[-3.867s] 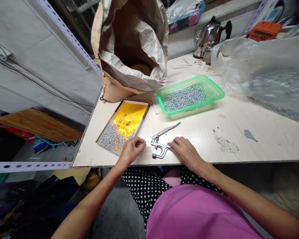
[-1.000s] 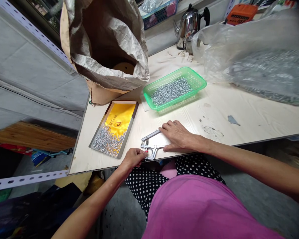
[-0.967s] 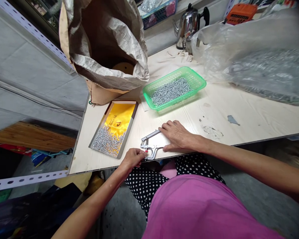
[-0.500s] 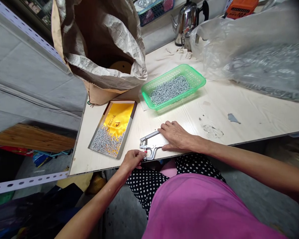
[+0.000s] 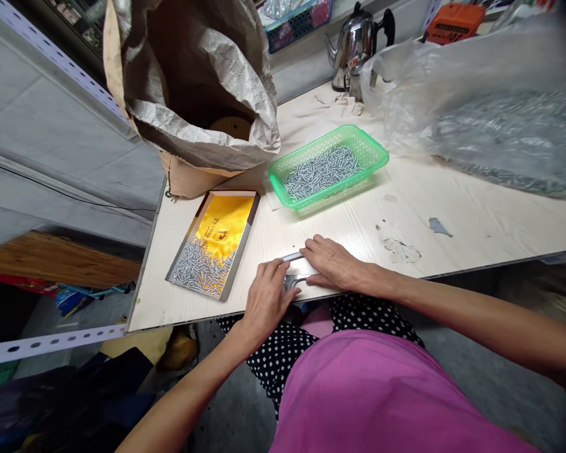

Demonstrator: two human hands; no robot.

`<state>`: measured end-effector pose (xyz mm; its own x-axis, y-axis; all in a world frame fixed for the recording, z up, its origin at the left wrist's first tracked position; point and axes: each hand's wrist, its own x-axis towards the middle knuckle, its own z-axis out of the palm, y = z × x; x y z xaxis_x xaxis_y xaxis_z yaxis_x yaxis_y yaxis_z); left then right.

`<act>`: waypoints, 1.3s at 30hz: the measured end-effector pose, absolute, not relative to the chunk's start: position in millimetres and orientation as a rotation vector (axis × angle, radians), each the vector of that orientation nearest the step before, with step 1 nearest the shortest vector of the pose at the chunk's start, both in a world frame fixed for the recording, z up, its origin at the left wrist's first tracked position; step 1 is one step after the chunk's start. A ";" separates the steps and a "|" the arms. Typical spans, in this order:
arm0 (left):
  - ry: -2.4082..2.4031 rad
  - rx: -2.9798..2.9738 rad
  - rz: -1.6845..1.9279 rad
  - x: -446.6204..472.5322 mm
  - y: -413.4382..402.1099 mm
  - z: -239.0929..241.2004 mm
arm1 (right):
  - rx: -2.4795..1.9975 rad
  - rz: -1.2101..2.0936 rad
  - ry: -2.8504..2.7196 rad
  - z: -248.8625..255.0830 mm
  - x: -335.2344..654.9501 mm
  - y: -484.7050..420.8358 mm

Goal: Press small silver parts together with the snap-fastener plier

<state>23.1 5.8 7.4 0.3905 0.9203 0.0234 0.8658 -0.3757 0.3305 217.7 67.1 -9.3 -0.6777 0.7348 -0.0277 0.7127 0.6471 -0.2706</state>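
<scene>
Near the front edge of the table lies a grey metal plier-like hand tool (image 5: 293, 257) with two long handles. My left hand (image 5: 266, 290) is closed over its head end, thumb below and fingers above, hiding the jaws and the spring. At the other end, my right hand (image 5: 334, 263) grips the handle ends, fingers on the upper handle and thumb by the lower one. Left of my left hand is a shallow box lid (image 5: 239, 261) with a yellow inside. Small silvery metal pins (image 5: 202, 267) are heaped in its near end.
A green plastic basket (image 5: 306, 202) of similar pins stands beyond my hands. Behind the lid rises a large open sack (image 5: 202, 135). A clear plastic bag (image 5: 509, 126) full of shiny pieces lies at right; a steel kettle (image 5: 353, 47) stands at the back.
My left hand has gone from pinching a small red piece at the tool's jaws to closing over the tool's head. My right hand stays on the handles.
</scene>
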 end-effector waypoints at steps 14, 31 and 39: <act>1.276 2.584 -0.191 41.5 64.6 0.9 | -1.337 0.425 -2.719 -8.6 234.7 61.5; 1.344 2.438 -0.053 58.0 72.4 -9.8 | -1.203 0.400 -2.892 -20.3 230.8 86.8; 1.500 2.458 0.063 56.8 60.0 -11.9 | -1.200 0.347 -2.829 -13.7 241.1 93.4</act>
<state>56.8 60.0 -11.9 0.4659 0.8794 -0.0977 0.8681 -0.4330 0.2426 241.1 93.4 -13.7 -0.6978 0.7151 -0.0424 0.7041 0.6737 -0.2243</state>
